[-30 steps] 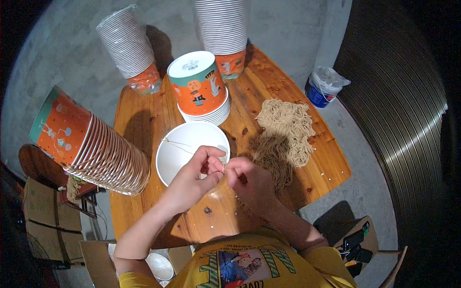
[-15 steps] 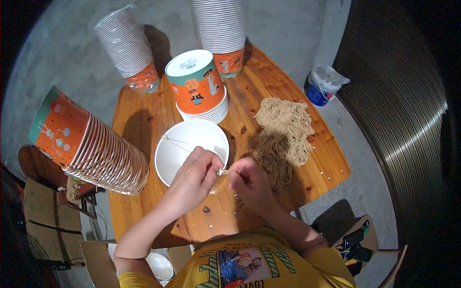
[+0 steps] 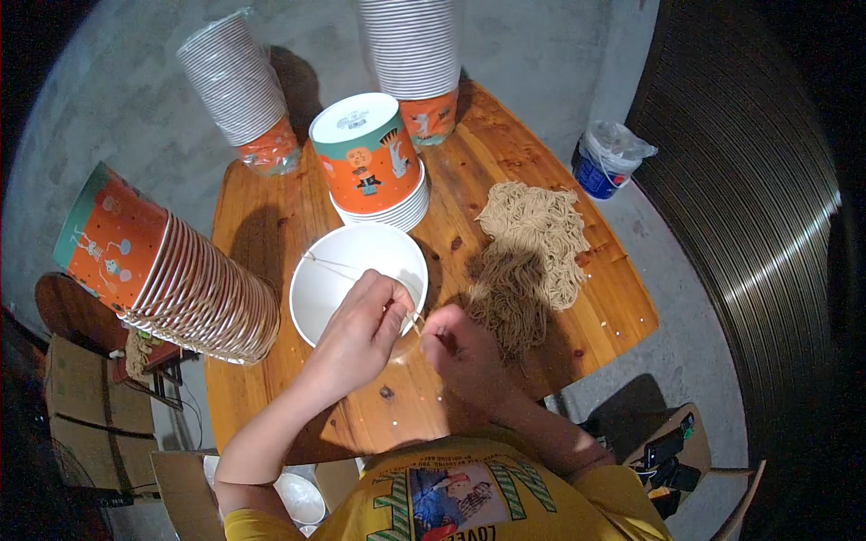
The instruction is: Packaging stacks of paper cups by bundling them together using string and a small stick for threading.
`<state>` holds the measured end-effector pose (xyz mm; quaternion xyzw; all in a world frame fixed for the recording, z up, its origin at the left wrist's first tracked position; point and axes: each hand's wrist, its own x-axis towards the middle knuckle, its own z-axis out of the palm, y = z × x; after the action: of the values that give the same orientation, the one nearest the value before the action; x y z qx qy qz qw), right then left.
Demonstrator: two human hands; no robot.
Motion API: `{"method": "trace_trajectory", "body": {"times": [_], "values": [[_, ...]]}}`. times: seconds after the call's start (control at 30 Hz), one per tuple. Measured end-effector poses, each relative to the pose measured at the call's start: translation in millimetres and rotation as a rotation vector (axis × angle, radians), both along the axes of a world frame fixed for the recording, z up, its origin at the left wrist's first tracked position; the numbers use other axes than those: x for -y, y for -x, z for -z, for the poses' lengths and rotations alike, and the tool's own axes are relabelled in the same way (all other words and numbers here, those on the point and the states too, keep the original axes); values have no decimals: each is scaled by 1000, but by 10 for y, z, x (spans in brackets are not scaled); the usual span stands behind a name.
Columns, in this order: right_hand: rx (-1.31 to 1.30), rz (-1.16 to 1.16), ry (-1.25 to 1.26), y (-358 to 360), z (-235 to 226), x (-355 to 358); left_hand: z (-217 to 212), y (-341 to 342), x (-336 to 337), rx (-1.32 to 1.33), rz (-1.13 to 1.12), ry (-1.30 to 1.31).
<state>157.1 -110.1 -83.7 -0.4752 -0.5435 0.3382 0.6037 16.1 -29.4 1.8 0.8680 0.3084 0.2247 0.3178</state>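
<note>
A thin beige cord (image 3: pixel 336 265) runs from a hole near the far left rim of a white paper bucket (image 3: pixel 317 295) to my left hand (image 3: pixel 365 320). That hand is closed, pinching the cord over the bucket's near right rim. Close beside it, my right hand (image 3: pixel 460 347) is closed too, its thumb and finger pinched at the cord's end. The bucket's open mouth faces me, and my left hand hides part of its rim. A pile of cut beige cords (image 3: pixel 539 236) lies on the table just beyond my right hand, partly in shadow.
An upside-down stack of orange printed buckets (image 3: pixel 372 171) stands behind the white one. At the left leans another stack (image 3: pixel 203 284) with cords along its rims. Two plastic-wrapped stacks (image 3: pixel 236 86) (image 3: pixel 413 54) stand on the wooden table's (image 3: pixel 613 298) far side. A blue-white pail (image 3: pixel 606 160) sits on the floor.
My hands have shifted slightly up and left, and a small loop of cord now shows between their fingertips. The bucket has moved very slightly left.
</note>
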Motion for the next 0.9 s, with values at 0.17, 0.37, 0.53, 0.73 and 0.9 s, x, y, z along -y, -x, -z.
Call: {"method": "trace_trajectory", "body": {"times": [0.17,0.37,0.53,0.73,0.9], "values": [[94,48,-56,62,-66,-16,11,-27,29,-90,-50,-433],[78,40,-31,191,-128,-20,8,-9,59,-137,-43,-612],[146,65,-29,297,54,0,25,36,73,-143,-31,-626],[178,161,-135,284,197,61,76,137,165,112,-149,-601],[292,122,-86,129,5,240,443,381,686,346,-270,-173]]}}
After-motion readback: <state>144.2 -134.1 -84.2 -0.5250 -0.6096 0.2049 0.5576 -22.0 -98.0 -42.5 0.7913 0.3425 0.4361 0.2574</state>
